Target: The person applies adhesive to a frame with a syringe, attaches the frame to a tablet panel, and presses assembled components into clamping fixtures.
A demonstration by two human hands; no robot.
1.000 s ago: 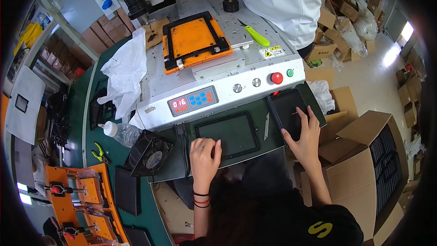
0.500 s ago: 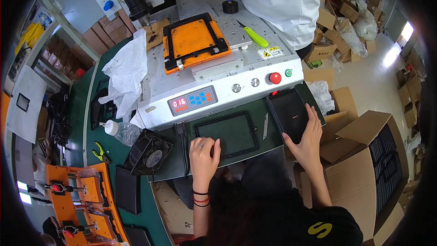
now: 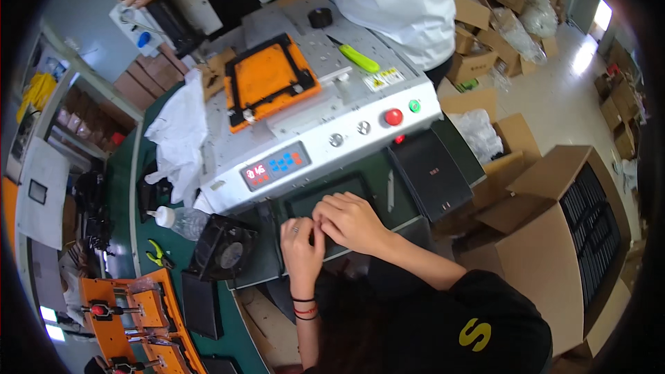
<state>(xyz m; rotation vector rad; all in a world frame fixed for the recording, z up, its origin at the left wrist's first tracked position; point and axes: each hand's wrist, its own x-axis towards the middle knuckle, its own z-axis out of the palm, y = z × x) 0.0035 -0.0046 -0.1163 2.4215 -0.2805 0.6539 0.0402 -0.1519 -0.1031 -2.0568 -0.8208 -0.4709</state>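
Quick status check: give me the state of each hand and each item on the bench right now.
left hand: resting on the dark tablet panel, fingers bent
right hand: on the same panel, touching the left hand
dark tablet panel: flat on the bench, partly covered
second dark tablet: flat, untouched
orange jig: on the machine, empty
machine display: lit

One head-worn fisheye view looks steeply down from close above the near workbench edge (image 3: 256,291), facing the far grey machine (image 3: 325,125).
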